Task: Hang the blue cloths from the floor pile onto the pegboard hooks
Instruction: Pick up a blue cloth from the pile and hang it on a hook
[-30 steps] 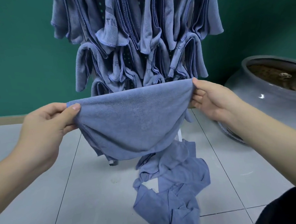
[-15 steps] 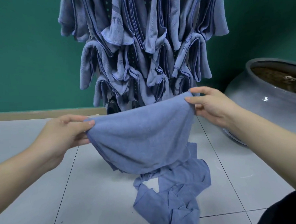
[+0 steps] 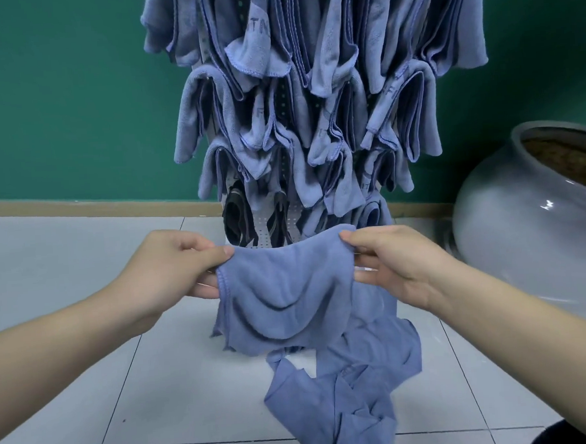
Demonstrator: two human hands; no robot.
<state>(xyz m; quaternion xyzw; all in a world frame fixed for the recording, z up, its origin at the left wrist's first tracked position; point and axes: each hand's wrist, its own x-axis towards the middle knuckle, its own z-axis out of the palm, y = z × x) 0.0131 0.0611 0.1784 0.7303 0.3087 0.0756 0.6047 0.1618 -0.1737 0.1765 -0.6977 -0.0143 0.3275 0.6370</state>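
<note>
Tiled floor (image 3: 89, 388) below, left hand (image 3: 171, 274) and right hand (image 3: 393, 263) pinch blue cloth (image 3: 286, 297) corners; slack fabric may miss crowded pegboard (image 3: 263, 230) hooks.

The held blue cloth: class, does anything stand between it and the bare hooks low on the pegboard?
Nothing visible does. The held cloth, pinched by left hand and right hand, hangs just in front of the dark bare hooks; hung cloths sit above and beside them.

A plain slate-blue cloth (image 3: 286, 297) is matched in colour by the hung cloths (image 3: 314, 93) and floor pile (image 3: 347, 400), set against a white dotted pegboard (image 3: 263, 228), pale grey tiles (image 3: 89, 388), a green wall (image 3: 61, 98) and a glossy grey pot (image 3: 525, 235).
</note>
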